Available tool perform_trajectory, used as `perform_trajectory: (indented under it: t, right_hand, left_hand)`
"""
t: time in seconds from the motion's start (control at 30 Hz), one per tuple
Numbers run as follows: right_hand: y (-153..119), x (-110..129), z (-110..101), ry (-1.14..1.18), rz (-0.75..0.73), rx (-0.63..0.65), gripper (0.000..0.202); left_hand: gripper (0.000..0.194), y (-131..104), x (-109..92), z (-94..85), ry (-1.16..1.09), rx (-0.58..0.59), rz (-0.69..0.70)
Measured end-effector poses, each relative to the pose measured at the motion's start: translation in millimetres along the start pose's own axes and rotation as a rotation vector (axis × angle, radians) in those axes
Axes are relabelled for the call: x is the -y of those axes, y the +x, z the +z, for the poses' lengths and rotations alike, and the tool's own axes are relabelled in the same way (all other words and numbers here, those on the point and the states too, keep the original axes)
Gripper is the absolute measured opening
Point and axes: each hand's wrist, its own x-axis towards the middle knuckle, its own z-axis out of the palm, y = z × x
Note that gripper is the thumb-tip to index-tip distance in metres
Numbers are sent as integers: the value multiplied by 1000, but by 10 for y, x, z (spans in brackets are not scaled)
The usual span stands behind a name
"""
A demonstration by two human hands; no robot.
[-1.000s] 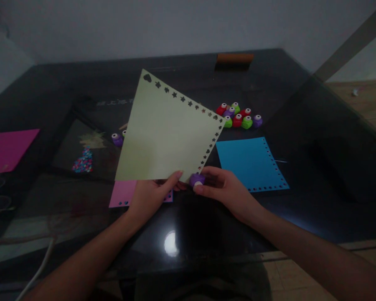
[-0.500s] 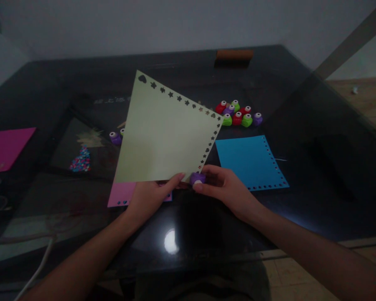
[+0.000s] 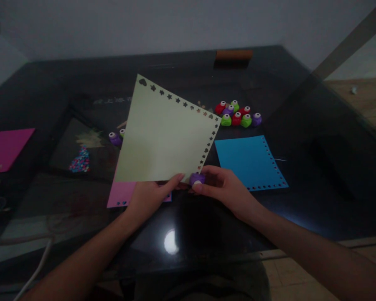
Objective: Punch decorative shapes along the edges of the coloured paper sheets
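A pale green sheet of paper (image 3: pixel 166 142) is held up and tilted over the table, with small shapes such as hearts and stars punched along its top and right edges. My left hand (image 3: pixel 153 198) pinches its bottom edge, thumb on the front and the other fingers mostly hidden behind. At the lower right corner, a purple craft punch (image 3: pixel 196 179) sits on the paper's edge. My right hand (image 3: pixel 227 188) grips that punch, its thumb on the white button. Behind my left hand lies a pink sheet (image 3: pixel 122 193) with punched shapes, partly covered by the green one.
A blue sheet (image 3: pixel 247 161) with punched edges lies on the right. Several red, green and purple craft punches (image 3: pixel 237 118) cluster behind it. At left are a pile of paper bits (image 3: pixel 80 161) and a magenta sheet (image 3: pixel 9 148). A brown roll (image 3: pixel 233 55) rests at the back.
The top of the green sheet has dipped slightly. Both hands keep their hold, and the purple punch stays at the lower right corner.
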Motion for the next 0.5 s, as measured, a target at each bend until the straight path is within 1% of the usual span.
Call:
perform_trajectory:
  t: [0.23,0.5]
  right_hand:
    - [3,-12,2,18,2,5,26]
    - [-2,-7,4,28,1,13,27]
  left_hand:
    - [25,-3,0,0,3,-2,-17]
    - [26,2,-7,-4,23,8,5]
